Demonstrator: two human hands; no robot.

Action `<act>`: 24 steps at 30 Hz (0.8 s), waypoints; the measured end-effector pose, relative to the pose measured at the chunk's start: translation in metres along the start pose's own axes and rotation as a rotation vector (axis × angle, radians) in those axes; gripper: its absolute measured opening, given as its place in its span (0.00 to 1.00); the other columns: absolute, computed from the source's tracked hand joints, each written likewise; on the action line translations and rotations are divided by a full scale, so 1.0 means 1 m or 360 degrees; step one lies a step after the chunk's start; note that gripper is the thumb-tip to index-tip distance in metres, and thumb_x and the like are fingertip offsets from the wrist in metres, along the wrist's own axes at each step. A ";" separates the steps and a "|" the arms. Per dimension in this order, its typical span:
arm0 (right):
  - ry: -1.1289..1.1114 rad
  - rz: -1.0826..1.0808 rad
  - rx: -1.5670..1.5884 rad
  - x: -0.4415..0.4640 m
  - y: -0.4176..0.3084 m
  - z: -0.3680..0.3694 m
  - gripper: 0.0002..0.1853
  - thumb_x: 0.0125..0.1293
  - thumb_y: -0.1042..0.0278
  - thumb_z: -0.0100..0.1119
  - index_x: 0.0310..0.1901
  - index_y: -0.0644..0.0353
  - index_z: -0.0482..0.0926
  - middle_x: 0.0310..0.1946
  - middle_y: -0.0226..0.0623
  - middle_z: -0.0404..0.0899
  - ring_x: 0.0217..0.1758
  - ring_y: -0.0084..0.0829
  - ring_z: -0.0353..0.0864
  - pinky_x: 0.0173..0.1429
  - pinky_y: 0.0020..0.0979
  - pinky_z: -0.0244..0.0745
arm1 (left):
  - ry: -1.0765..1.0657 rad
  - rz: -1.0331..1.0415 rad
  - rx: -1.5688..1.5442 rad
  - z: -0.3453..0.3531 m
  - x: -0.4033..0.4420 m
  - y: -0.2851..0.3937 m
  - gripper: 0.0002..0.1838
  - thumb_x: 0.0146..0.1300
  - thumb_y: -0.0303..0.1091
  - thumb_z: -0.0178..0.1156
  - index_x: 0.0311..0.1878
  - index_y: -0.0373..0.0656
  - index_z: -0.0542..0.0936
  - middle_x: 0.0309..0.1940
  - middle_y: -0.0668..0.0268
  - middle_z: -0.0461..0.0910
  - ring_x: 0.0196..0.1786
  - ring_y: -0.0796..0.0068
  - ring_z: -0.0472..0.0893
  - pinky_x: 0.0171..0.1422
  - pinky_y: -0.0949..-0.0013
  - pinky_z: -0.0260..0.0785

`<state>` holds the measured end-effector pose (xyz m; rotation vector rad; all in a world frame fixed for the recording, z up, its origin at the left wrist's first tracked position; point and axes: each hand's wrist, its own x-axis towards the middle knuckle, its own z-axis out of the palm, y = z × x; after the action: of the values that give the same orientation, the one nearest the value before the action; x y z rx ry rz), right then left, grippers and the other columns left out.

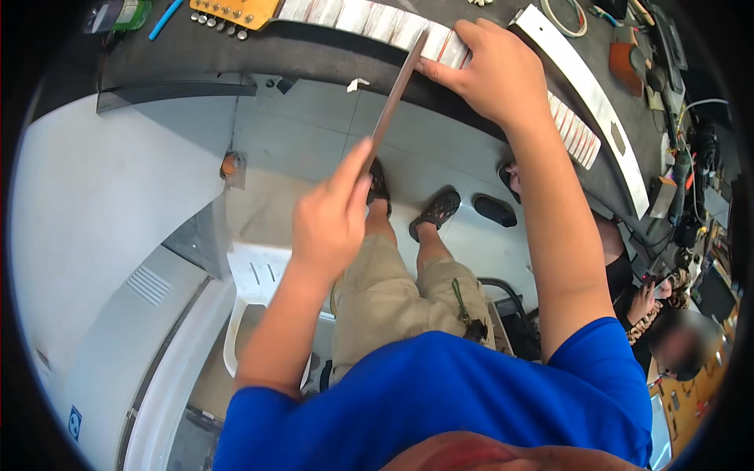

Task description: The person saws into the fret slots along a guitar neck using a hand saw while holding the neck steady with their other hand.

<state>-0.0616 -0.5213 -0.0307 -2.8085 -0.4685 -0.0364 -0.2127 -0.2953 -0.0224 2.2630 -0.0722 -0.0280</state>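
In my left hand (334, 216) is a long, narrow file (393, 102), held by its near end. The file slants up and away, and its far end lies over the edge of a guitar neck (369, 21). Pale strips of tape cover the fretboard between the frets. The neck's orange headstock (236, 9) with its metal tuners is at the upper left. My right hand (503, 74) grips the neck just right of the file's tip, its thumb along the near edge and its fingers over the top. The hand and forearm hide part of the neck.
A long white metal beam (585, 98) lies on the dark bench (314, 59) to the right. Tools and cables crowd the far right, near another person (644, 302). A blue stick (165, 20) and a green bottle (129, 14) are at upper left. Below is a white chair (255, 275).
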 end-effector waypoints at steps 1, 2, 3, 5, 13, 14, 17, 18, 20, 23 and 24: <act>-0.0009 0.0019 -0.0003 0.000 0.000 0.001 0.35 0.62 0.29 0.73 0.39 0.63 0.85 0.35 0.43 0.83 0.43 0.50 0.87 0.46 0.48 0.81 | 0.0054 0.0096 0.0020 -0.001 -0.005 -0.006 0.21 0.78 0.30 0.63 0.72 0.44 0.82 0.43 0.45 0.89 0.44 0.48 0.91 0.48 0.52 0.81; -0.0002 0.0001 -0.0012 0.000 0.000 0.002 0.35 0.62 0.29 0.74 0.39 0.62 0.84 0.34 0.43 0.83 0.42 0.50 0.87 0.46 0.48 0.81 | 0.0084 0.0144 0.0035 -0.001 -0.018 -0.008 0.22 0.78 0.29 0.63 0.72 0.43 0.82 0.44 0.45 0.89 0.43 0.53 0.92 0.49 0.54 0.81; -0.0062 0.0049 0.0009 0.000 -0.004 -0.002 0.34 0.62 0.30 0.74 0.40 0.61 0.85 0.35 0.42 0.84 0.42 0.50 0.87 0.46 0.48 0.81 | 0.0043 0.0124 0.0090 0.003 -0.003 -0.002 0.22 0.77 0.28 0.63 0.73 0.43 0.82 0.46 0.45 0.90 0.47 0.51 0.92 0.50 0.53 0.81; 0.0047 -0.0005 0.0010 -0.002 0.003 0.006 0.35 0.60 0.29 0.75 0.41 0.61 0.87 0.37 0.42 0.85 0.44 0.50 0.88 0.48 0.48 0.83 | -0.0027 0.0137 0.0191 0.015 0.069 0.019 0.23 0.77 0.26 0.63 0.74 0.43 0.81 0.50 0.45 0.90 0.53 0.46 0.92 0.53 0.52 0.82; -0.0063 0.0079 0.0076 0.004 -0.004 -0.014 0.30 0.61 0.37 0.75 0.37 0.64 0.86 0.37 0.52 0.86 0.46 0.56 0.88 0.53 0.50 0.83 | 0.0000 0.0007 0.0095 -0.003 -0.030 0.000 0.26 0.75 0.25 0.64 0.75 0.49 0.80 0.53 0.47 0.89 0.45 0.40 0.89 0.50 0.53 0.82; -0.0086 0.0098 0.0048 0.004 -0.005 -0.013 0.30 0.61 0.37 0.75 0.37 0.64 0.86 0.37 0.52 0.86 0.46 0.55 0.88 0.53 0.50 0.83 | -0.0004 -0.0021 0.0087 -0.006 -0.041 -0.001 0.26 0.76 0.25 0.64 0.75 0.50 0.80 0.52 0.46 0.89 0.44 0.39 0.89 0.49 0.53 0.81; -0.0062 0.0048 0.0052 0.005 -0.005 -0.011 0.30 0.61 0.38 0.75 0.37 0.64 0.86 0.37 0.51 0.86 0.47 0.55 0.88 0.53 0.50 0.83 | 0.0013 0.0108 0.0171 0.010 0.030 0.009 0.26 0.75 0.25 0.64 0.75 0.51 0.80 0.52 0.47 0.89 0.43 0.41 0.89 0.48 0.53 0.81; -0.0040 0.0033 0.0072 0.003 -0.005 -0.011 0.30 0.61 0.37 0.75 0.37 0.64 0.86 0.37 0.51 0.86 0.47 0.55 0.88 0.53 0.50 0.83 | 0.0008 0.0109 0.0164 0.018 0.067 0.018 0.27 0.75 0.27 0.65 0.75 0.52 0.80 0.47 0.47 0.89 0.42 0.41 0.88 0.47 0.50 0.81; -0.0052 0.0051 0.0067 -0.001 -0.004 -0.009 0.30 0.62 0.37 0.75 0.37 0.64 0.86 0.37 0.51 0.86 0.47 0.55 0.88 0.53 0.49 0.83 | 0.0002 0.0127 0.0154 0.026 0.086 0.020 0.27 0.75 0.28 0.65 0.76 0.53 0.80 0.42 0.47 0.89 0.42 0.41 0.88 0.46 0.46 0.80; -0.0101 0.0057 0.0050 0.004 -0.004 -0.012 0.30 0.62 0.37 0.75 0.37 0.64 0.86 0.37 0.51 0.86 0.47 0.54 0.88 0.54 0.49 0.83 | 0.0021 0.0078 0.0169 0.018 0.052 0.012 0.27 0.75 0.28 0.65 0.76 0.53 0.80 0.42 0.46 0.89 0.41 0.40 0.88 0.46 0.46 0.80; -0.0088 0.0057 0.0067 0.003 -0.005 -0.012 0.30 0.62 0.37 0.75 0.37 0.64 0.86 0.37 0.51 0.86 0.47 0.54 0.88 0.54 0.49 0.83 | -0.0010 0.0020 0.0164 0.008 0.012 0.006 0.28 0.75 0.28 0.65 0.76 0.54 0.79 0.42 0.46 0.89 0.41 0.41 0.88 0.45 0.46 0.80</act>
<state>-0.0596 -0.5196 -0.0172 -2.7818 -0.4261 0.0587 -0.2012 -0.3063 -0.0228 2.3656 -0.0931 -0.0254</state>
